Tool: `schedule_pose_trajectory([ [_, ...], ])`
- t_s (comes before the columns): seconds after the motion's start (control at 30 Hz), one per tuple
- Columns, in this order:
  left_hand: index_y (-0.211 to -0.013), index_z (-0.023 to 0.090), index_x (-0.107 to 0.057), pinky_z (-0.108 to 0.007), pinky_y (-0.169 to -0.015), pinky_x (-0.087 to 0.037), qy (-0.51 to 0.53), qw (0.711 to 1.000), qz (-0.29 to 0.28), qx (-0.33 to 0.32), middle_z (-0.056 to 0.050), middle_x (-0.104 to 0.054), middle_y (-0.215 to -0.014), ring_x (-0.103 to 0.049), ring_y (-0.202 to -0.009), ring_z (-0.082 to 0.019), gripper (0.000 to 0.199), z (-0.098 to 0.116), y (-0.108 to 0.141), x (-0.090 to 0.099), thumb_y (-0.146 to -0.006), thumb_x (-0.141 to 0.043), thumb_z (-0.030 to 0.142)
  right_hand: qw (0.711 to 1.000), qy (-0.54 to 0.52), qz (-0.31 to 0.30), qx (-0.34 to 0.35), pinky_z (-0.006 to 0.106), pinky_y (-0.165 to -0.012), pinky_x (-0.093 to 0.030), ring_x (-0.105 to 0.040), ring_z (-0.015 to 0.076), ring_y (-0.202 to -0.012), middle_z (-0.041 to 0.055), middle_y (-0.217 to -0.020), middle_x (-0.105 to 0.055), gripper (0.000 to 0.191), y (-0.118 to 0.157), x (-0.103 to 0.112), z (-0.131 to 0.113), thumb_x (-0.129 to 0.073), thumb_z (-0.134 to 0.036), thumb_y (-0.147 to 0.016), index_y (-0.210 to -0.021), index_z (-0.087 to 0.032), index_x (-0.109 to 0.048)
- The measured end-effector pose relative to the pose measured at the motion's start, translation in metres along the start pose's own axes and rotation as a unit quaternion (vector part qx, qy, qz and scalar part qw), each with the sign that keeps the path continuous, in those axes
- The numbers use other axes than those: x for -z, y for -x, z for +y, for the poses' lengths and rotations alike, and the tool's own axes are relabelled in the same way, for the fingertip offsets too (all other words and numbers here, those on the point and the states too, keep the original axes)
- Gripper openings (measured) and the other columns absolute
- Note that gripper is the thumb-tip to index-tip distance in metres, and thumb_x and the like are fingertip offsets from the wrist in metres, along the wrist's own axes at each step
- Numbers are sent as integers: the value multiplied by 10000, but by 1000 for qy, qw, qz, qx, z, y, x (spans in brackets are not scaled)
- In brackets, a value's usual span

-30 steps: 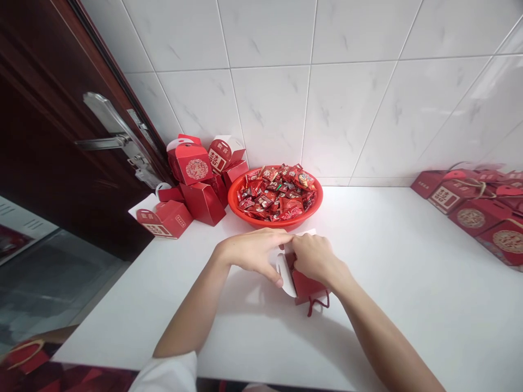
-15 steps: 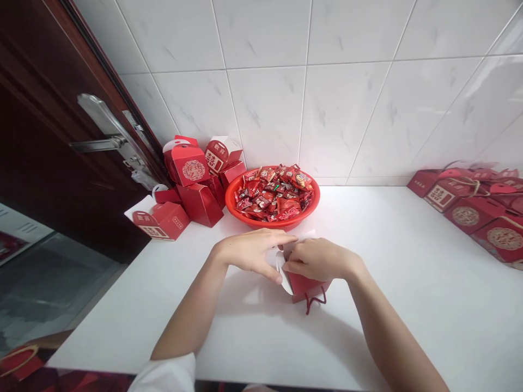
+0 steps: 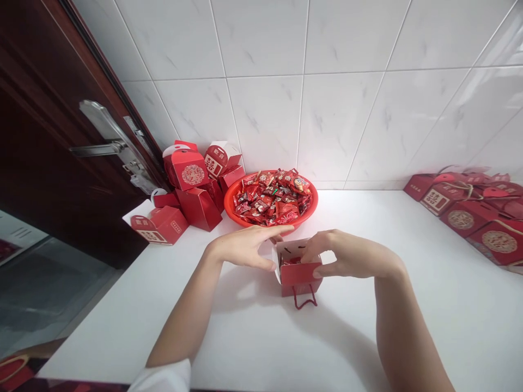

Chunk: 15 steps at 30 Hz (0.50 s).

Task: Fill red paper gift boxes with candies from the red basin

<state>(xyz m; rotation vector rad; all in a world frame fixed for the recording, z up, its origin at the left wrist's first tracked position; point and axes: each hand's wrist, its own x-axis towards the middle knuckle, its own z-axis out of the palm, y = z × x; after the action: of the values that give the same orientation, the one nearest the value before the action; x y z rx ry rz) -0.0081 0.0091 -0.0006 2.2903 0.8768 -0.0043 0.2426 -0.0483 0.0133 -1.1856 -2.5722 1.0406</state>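
Observation:
A small red candy box (image 3: 301,287) with white inner flaps stands open at the top on the white table. A dark red cord handle hangs from its near side, and red wrapped candies (image 3: 288,261) show inside. My left hand (image 3: 245,247) is at the box's left side, thumb and fingers stretched apart, near its white flap. My right hand (image 3: 347,255) grips the box's right side, with fingertips reaching inside and the thumb against the red near panel. Just behind the box is a red-orange basin (image 3: 312,209) heaped with wrapped candies.
Several red boxes (image 3: 200,207) are piled at the back left, beside a dark wooden door (image 3: 44,109) with a metal handle. More red boxes with cords (image 3: 461,218) line the right side. A white tiled wall (image 3: 343,125) rises behind the table (image 3: 408,310).
My right hand has shifted right and its fingers have spread, uncovering the box's opening. The box has turned and moved slightly left. My left hand has moved little.

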Motion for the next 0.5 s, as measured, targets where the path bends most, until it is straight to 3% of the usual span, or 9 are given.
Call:
schedule_pose_trajectory([
  [0.13,-1378,257,-566,-321,-1011,-449,-28,999,-3,-23,-46,-638,-1342,-577,-1239,-263,632,6,-2,-1,-760,-699,254,994,51,56,-77,276,-674,-417,-594,187,-771,24,-847,-694,102,-9,-6,-1,-607,-127,-763,-754,-206,-672],
  [0.3,-1209,240,-688,-310,-958,-468,-52,998,-19,-14,-53,-628,-1297,-596,-1183,-263,451,8,-5,-5,-761,-703,288,960,172,136,-173,285,-718,-379,-544,227,-906,56,-885,-617,128,-23,-16,-1,-630,-113,-717,-800,-192,-571],
  [0.5,-1063,233,-737,-322,-947,-463,-33,999,-26,-28,-66,-580,-1343,-567,-1211,-284,373,11,-13,-19,-808,-700,502,945,209,111,-224,308,-730,-383,-532,275,-977,95,-970,-596,321,-32,-19,5,-688,-178,-724,-1010,-173,-543],
])
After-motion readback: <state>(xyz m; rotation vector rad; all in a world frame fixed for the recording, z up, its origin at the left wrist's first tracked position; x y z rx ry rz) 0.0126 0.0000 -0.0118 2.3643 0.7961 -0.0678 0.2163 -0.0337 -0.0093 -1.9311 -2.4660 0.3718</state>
